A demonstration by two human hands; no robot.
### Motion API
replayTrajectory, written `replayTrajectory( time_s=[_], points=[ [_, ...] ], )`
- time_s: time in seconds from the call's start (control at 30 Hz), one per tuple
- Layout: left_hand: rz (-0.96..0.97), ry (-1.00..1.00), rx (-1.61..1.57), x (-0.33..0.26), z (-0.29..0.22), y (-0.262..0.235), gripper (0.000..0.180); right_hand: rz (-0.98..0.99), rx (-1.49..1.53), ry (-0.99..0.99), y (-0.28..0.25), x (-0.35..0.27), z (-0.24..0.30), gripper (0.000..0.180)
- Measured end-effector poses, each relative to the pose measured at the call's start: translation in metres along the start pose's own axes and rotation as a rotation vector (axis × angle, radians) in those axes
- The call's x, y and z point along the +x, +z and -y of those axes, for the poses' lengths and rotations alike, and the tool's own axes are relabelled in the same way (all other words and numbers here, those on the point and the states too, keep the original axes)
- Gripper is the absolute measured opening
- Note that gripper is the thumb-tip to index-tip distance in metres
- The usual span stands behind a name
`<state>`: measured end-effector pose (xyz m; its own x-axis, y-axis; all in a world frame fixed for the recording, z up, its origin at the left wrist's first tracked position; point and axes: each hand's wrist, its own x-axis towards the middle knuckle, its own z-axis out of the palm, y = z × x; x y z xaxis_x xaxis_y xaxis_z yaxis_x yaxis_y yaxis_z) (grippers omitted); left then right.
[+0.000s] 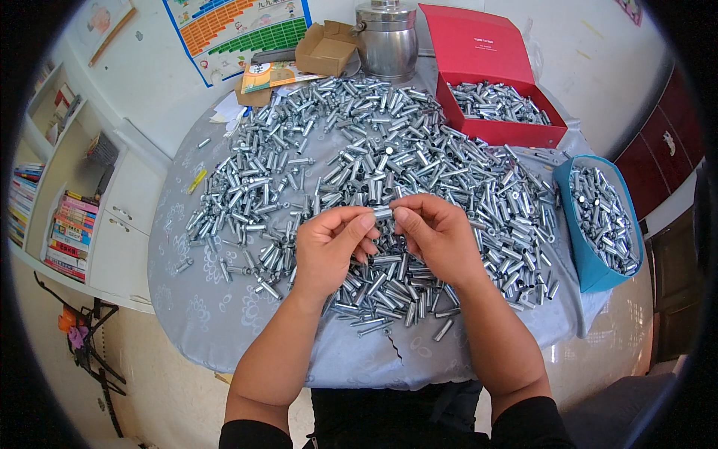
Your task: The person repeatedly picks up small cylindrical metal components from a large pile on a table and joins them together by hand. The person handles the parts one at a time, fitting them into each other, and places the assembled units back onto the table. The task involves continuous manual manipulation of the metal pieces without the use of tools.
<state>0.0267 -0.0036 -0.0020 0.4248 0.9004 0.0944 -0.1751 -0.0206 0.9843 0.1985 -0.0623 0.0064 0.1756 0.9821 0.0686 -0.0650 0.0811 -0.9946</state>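
Observation:
Between my two hands, over the middle of the table, is a short silver expansion bolt point(383, 212) held level. My left hand point(329, 247) pinches one end between thumb and forefinger. Its other end is pinched by my right hand point(435, 236) in the same way. My fingers cover both tips. Beneath and around my hands spreads a big loose heap of metal sleeves and bolts point(366, 161). Some pieces look like plain tubes; others show a bolt with a nut or washer.
A red lidded box point(516, 135) at the back right and a teal bin point(594, 280) at the right hold similar metal pieces. At the back stand a metal canister point(387, 45) and an open cardboard box point(325, 51). A grey cloth point(198, 314) covers the round table.

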Motion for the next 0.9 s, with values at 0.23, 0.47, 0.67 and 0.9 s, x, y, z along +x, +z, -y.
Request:
replayTrajectory(
  time_s=[0.23, 0.47, 0.67, 0.9],
  points=[
    [-0.008, -0.007, 0.003, -0.0005, 0.0012, -0.0011, 0.021, -0.011, -0.064, 0.059, 0.0015, 0.0, -0.0003, 0.022],
    [-0.019, -0.018, 0.006, -0.0002, -0.001, -0.0001, 0.021, -0.033, 0.008, 0.046, 0.0028, -0.0015, 0.0035, 0.02],
    [-0.036, -0.027, 0.0, -0.0003, -0.0022, 0.0006, 0.022, -0.173, 0.027, -0.076, 0.0031, 0.0009, -0.0013, 0.027],
    [-0.031, -0.038, 0.011, 0.0, -0.0013, 0.0007, 0.022, -0.022, -0.1, -0.072, 0.004, -0.0031, -0.0001, 0.035]
  ],
)
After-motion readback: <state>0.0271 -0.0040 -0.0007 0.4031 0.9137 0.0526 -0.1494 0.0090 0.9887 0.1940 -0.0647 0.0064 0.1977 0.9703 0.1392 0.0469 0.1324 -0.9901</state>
